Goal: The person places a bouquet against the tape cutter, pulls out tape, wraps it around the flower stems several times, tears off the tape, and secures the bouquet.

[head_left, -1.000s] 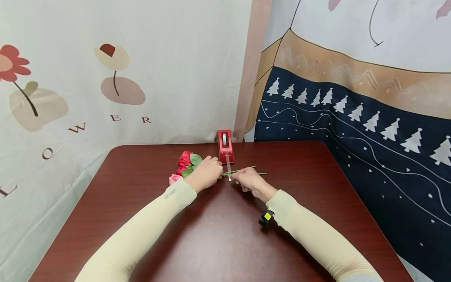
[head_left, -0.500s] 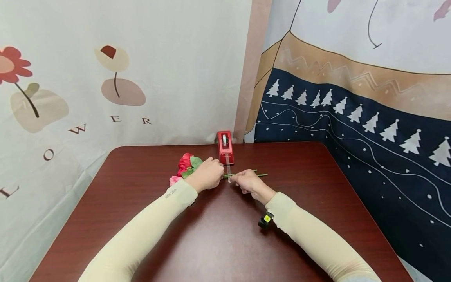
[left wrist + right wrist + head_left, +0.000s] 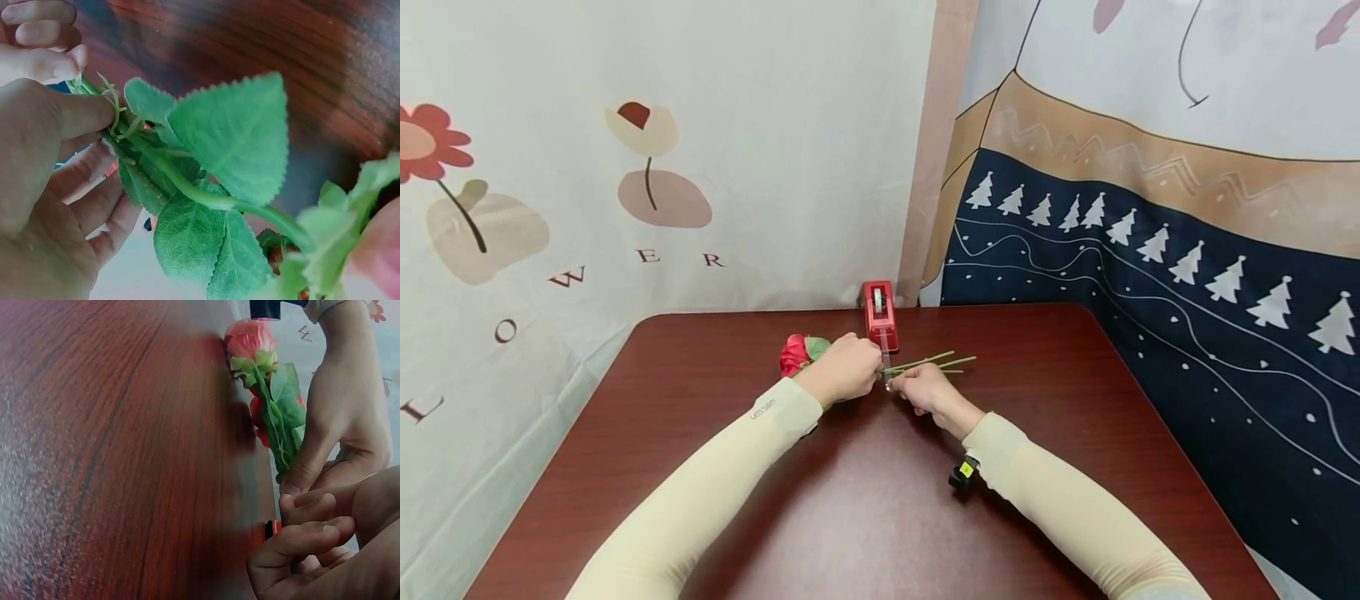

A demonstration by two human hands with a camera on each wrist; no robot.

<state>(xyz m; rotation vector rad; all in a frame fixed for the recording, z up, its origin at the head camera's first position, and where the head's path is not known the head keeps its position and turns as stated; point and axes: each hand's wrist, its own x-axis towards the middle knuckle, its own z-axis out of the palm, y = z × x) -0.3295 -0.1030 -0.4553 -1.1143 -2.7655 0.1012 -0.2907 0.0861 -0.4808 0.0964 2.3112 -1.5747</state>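
Note:
My left hand (image 3: pixel 847 367) pinches a small bunch of artificial roses by the stems between thumb and fingers. A red rose (image 3: pixel 793 356) shows beyond that hand, and a pink rose (image 3: pixel 253 342) appears in the right wrist view. Bare green stem ends (image 3: pixel 951 362) stick out to the right, behind my right hand (image 3: pixel 928 390). That hand pinches the free end of a clear tape strip (image 3: pixel 886 362), close beside the left fingertips. The strip runs back to a red tape dispenser (image 3: pixel 878 302) and crosses by the stems; whether it sticks to them I cannot tell. Green leaves (image 3: pixel 231 137) spread below the left thumb.
The dark red-brown wooden table (image 3: pixel 880 517) has its back edge just behind the dispenser. A pale printed curtain (image 3: pixel 775 167) hangs behind, and a navy cloth with white trees (image 3: pixel 1150 333) hangs at the right. A black wrist camera (image 3: pixel 962 472) sits under the right cuff.
The bunch has turned in my left hand: the pink rose has gone out of sight in the head view, and the stem ends have shifted and fanned out. Both hands have barely moved.

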